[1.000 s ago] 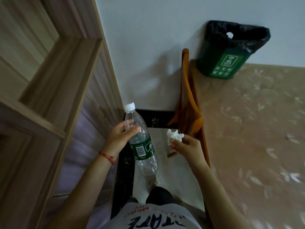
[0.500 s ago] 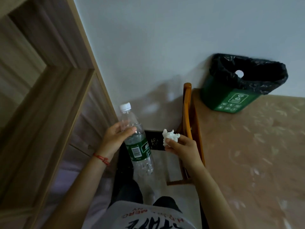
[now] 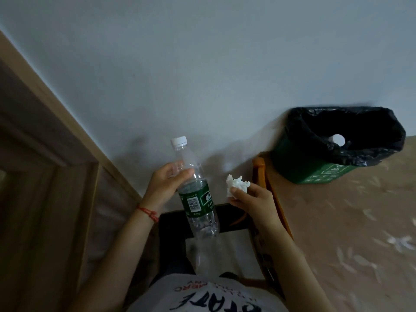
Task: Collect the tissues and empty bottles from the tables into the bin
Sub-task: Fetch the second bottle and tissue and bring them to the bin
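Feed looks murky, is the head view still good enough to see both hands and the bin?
Head view: dim and underexposed, floor at right smeared by motion blur, wide-angle bending the door frame; the bottle in the left hand, tissue in the right hand and bin stay readable.

Tan patterned surface with a bin on its far corner

The surface [image 3: 351, 233] fills the right side of the view, tan with pale leaf-like marks scattered over it, and reaches the grey wall at its far end. A green bin [image 3: 315, 174] lined with a black bag [image 3: 351, 129] stands directly on it, against the wall near the surface's left edge. An orange wooden chair back [image 3: 261, 174] stands just beside that left edge. The rest of the surface shows only its own pattern.
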A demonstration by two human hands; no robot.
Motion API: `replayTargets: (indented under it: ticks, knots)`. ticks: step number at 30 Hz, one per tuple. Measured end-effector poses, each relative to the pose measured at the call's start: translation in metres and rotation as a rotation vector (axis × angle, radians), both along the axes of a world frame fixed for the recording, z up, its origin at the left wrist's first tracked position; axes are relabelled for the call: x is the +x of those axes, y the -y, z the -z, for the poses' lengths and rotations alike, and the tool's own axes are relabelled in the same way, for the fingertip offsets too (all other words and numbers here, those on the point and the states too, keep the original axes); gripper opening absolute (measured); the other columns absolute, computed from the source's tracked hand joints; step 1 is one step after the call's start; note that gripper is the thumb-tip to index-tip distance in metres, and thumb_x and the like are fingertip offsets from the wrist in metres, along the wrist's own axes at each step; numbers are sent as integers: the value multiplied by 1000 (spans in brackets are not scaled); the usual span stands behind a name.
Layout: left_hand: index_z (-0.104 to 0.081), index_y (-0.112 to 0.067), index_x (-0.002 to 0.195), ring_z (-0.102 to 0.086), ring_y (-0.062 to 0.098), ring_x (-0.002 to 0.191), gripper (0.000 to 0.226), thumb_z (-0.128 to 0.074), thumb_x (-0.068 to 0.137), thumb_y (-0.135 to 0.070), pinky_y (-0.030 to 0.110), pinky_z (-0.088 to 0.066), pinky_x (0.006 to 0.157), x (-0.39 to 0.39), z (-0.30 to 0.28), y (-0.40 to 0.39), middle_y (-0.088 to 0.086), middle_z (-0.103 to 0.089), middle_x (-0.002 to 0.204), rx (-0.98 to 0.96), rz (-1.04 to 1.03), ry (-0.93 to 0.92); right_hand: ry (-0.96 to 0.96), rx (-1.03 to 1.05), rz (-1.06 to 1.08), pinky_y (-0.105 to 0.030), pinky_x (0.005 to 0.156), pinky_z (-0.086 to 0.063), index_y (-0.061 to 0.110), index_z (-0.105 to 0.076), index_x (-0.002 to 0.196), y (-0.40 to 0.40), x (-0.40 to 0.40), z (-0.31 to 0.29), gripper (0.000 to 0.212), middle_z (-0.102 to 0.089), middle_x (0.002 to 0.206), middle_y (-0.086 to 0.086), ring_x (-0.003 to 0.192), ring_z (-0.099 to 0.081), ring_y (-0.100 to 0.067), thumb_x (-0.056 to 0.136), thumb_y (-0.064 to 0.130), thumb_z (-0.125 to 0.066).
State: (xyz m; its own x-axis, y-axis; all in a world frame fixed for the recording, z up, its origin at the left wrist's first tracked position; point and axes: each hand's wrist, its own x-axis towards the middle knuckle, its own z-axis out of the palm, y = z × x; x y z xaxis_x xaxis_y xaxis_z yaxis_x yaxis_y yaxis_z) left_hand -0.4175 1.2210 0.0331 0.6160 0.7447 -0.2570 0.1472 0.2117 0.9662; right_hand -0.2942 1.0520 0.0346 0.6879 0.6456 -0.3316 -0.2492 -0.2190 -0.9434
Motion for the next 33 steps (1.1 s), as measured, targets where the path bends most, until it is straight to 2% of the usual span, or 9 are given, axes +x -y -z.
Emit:
replayTargets:
  ticks: [2, 4, 9, 15, 20, 23, 25, 28, 33]
  knots:
    - [-66, -22, 88, -64, 26, 93, 31, -78, 62, -33, 34, -51, 79, 13, -2, -17, 0, -69, 94, -9, 42, -2, -14, 24, 59, -23, 69, -57, 14, -68, 87, -14, 7, -1, 8, -71, 77, -2, 74, -69, -14, 84, 8, -63]
    - [-66, -22, 89, -65, 23, 93, 45, -75, 53, -47, 35, -51, 81, 26, -1, -29, 2, -70, 97, -9, 96, -7, -38, 42, 113, -21, 66, -56, 8, -68, 89, -24, 14, -1, 8, -71, 75, -2, 72, -68, -14, 84, 5, -62]
    - [-64, -18, 100, -66, 22, 89, 63, -71, 48, -54, 40, -51, 88, 57, -1, -47, 5, -70, 95, -16, 210, -7, -60, 29, 210, -29, 73, -56, 14, -69, 79, -33, 32, -1, 9, -70, 79, -7, 79, -68, -23, 82, 7, -65]
    - [-65, -22, 90, -66, 20, 87, 42, -82, 54, -35, 32, -52, 82, 103, -6, -48, -6, -73, 79, -60, 305, 29, -81, 77, 320, -29, 73, -56, 10, -67, 82, -21, 61, -11, 9, -69, 78, -7, 73, -65, -18, 83, 3, -62]
    - [-64, -21, 94, -68, 9, 72, 51, -79, 50, -43, 23, -54, 66, 144, -15, -36, -6, -73, 75, -87, 409, 73, -140, 145, 405, -30, 73, -58, 4, -68, 91, 1, 86, -18, 11, -73, 77, -8, 75, -68, -21, 81, 6, -63]
    - [-63, -18, 97, -68, 8, 71, 59, -72, 47, -47, 18, -53, 60, 168, -21, -26, -3, -72, 75, -92, 483, 100, -154, 178, 463, -21, 61, -56, 4, -66, 90, 15, 97, -24, 9, -73, 68, -3, 65, -68, -13, 83, 2, -60]
    - [-61, -13, 103, -68, 6, 69, 55, -77, 55, -34, 17, -53, 59, 182, -26, -17, 0, -71, 77, -94, 536, 107, -140, 184, 509, -21, 62, -56, 6, -66, 87, 25, 102, -25, 9, -72, 67, -1, 64, -68, -11, 83, 1, -59]
    - [-60, -10, 101, -68, 6, 66, 33, -64, 72, -26, 21, -54, 63, 202, -33, -2, 0, -71, 75, -112, 590, 101, -98, 141, 570, -28, 70, -55, 12, -69, 79, 42, 109, -25, 9, -72, 69, -2, 67, -66, -14, 81, 6, -63]
    - [-65, -17, 91, -70, 12, 74, 78, -80, 31, -65, 20, -54, 62, 228, -35, 16, -3, -74, 77, -92, 678, 101, -47, 168, 644, -26, 69, -57, 10, -70, 78, 61, 125, -35, 8, -71, 73, -8, 65, -66, -16, 80, 4, -65]
